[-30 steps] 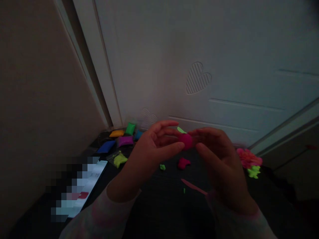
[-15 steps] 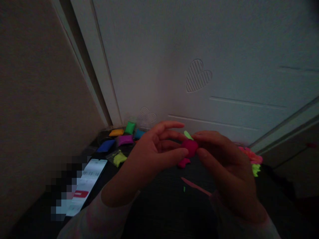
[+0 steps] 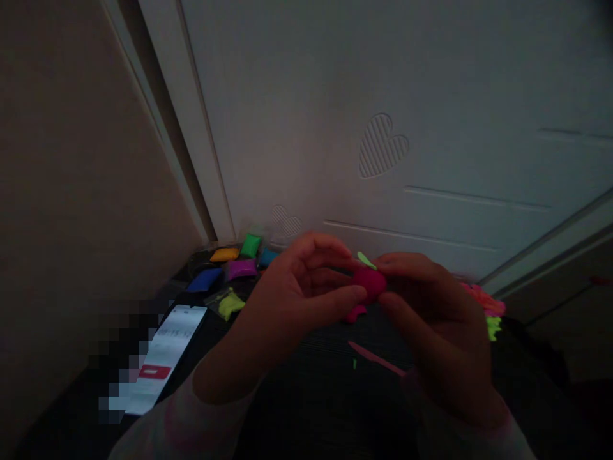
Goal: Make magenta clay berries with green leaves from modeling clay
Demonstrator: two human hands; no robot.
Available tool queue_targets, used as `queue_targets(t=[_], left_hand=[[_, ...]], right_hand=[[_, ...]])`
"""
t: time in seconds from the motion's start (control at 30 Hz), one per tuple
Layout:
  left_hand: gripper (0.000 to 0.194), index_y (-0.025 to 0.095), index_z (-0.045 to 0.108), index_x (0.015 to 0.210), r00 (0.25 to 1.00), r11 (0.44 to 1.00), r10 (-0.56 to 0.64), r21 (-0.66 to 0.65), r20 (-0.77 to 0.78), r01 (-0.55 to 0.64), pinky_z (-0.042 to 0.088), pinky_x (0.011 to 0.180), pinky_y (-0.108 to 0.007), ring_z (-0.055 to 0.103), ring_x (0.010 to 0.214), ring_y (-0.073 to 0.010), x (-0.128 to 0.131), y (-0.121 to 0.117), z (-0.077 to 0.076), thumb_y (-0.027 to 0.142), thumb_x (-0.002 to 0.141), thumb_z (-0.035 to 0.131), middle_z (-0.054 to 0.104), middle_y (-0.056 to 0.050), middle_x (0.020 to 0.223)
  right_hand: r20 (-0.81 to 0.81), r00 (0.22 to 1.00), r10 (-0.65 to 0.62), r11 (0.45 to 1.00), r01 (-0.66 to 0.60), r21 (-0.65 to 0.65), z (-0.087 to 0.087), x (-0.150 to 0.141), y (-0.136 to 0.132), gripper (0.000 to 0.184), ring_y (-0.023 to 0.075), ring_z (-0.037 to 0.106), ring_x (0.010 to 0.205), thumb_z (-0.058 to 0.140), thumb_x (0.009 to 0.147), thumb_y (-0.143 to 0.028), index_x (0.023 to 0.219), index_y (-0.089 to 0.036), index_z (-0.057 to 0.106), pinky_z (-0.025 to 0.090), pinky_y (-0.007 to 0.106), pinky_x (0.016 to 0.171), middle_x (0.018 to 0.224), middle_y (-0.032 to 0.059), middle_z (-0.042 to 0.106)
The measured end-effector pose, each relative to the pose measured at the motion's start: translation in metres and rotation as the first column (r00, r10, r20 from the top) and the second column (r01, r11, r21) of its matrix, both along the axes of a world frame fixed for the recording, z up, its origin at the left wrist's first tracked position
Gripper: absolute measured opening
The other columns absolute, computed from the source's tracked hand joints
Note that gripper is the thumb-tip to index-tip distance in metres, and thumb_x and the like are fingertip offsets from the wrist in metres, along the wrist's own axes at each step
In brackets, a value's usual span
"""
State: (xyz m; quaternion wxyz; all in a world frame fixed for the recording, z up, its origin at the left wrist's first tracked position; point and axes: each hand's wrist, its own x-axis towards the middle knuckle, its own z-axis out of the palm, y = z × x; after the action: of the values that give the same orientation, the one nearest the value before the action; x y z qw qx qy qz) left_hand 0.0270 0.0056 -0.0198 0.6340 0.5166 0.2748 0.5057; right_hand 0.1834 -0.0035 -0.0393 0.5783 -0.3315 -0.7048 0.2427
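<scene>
A round ball of dark pink modelling clay (image 3: 368,283) is held up between both my hands, above the dark table. On its top sits a small light-green leaf-shaped piece of clay (image 3: 366,260). My left hand (image 3: 306,291) grips the ball from the left, its thumb on the near side and its fingers curled behind. From the right, the thumb and index finger of my right hand (image 3: 435,313) pinch the ball. Below them lie a bit of pink clay (image 3: 355,314), a pink plastic clay knife (image 3: 376,359) and a tiny green scrap (image 3: 355,363).
Several clay packets, among them a purple one (image 3: 242,269) and a blue one (image 3: 205,280), lie at the back left. A lit phone (image 3: 167,358) rests at the left. Orange-pink clay (image 3: 486,299) is at the right. A white door panel (image 3: 306,128) stands behind.
My left index finger has bent down from stretched out to near the leaf. The ball has turned slightly and shifted a little right, and the leaf now leans flatter.
</scene>
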Motion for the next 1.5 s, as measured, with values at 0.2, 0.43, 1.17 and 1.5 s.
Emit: queue_targets(t=[0.2, 0.43, 1.17, 1.5], left_hand=[[0.021, 0.019, 0.056, 0.083, 0.999, 1.0, 0.0, -0.023, -0.044, -0.001, 0.049, 0.057, -0.019, 0.063, 0.068, -0.0119, 0.0001, -0.0019, 0.0031, 0.014, 0.066, 0.067, 0.067, 0.0, 0.076], [0.021, 0.021, 0.06, 0.083, 0.999, 1.0, -0.004, -0.031, -0.047, 0.002, 0.049, 0.059, -0.018, 0.064, 0.068, -0.0108, 0.0008, -0.0017, 0.0046, 0.012, 0.065, 0.067, 0.068, 0.002, 0.075], [0.022, 0.022, 0.061, 0.086, 0.999, 1.0, 0.012, 0.008, -0.053, -0.012, 0.05, 0.06, -0.019, 0.064, 0.067, -0.011, 0.0013, -0.0011, -0.0015, 0.016, 0.066, 0.067, 0.068, 0.002, 0.075], [0.023, 0.022, 0.061, 0.087, 0.998, 1.0, -0.013, -0.006, -0.062, 0.013, 0.049, 0.059, -0.015, 0.063, 0.066, -0.0082, 0.0001, -0.0004, 0.0004, 0.014, 0.066, 0.067, 0.068, 0.004, 0.073]], right_hand=[[-0.014, 1.0, -0.021, 1.0, 0.021, -0.017, -0.0001, -0.0015, -0.0015, 0.025, 0.0149, 0.053, 0.087, 0.06, 0.074, -0.016, 0.096, -0.028, 0.057, 0.047, 0.028, 0.071, 0.094, 0.0005, 0.056], [0.035, 0.998, -0.05, 0.998, 0.051, -0.02, 0.0001, -0.0001, -0.0015, 0.024, 0.0153, 0.053, 0.088, 0.059, 0.075, -0.016, 0.096, -0.027, 0.057, 0.046, 0.028, 0.069, 0.095, 0.0005, 0.056], [0.073, 0.996, -0.056, 0.998, 0.054, 0.022, 0.0015, 0.0, -0.0022, 0.027, 0.0162, 0.053, 0.09, 0.057, 0.076, -0.014, 0.098, -0.028, 0.057, 0.046, 0.029, 0.071, 0.096, 0.0008, 0.056], [0.097, 0.994, -0.049, 0.999, 0.051, -0.014, 0.0018, 0.0007, -0.0023, 0.023, 0.0143, 0.055, 0.086, 0.057, 0.077, -0.017, 0.098, -0.027, 0.055, 0.046, 0.027, 0.07, 0.093, 0.0, 0.055]])
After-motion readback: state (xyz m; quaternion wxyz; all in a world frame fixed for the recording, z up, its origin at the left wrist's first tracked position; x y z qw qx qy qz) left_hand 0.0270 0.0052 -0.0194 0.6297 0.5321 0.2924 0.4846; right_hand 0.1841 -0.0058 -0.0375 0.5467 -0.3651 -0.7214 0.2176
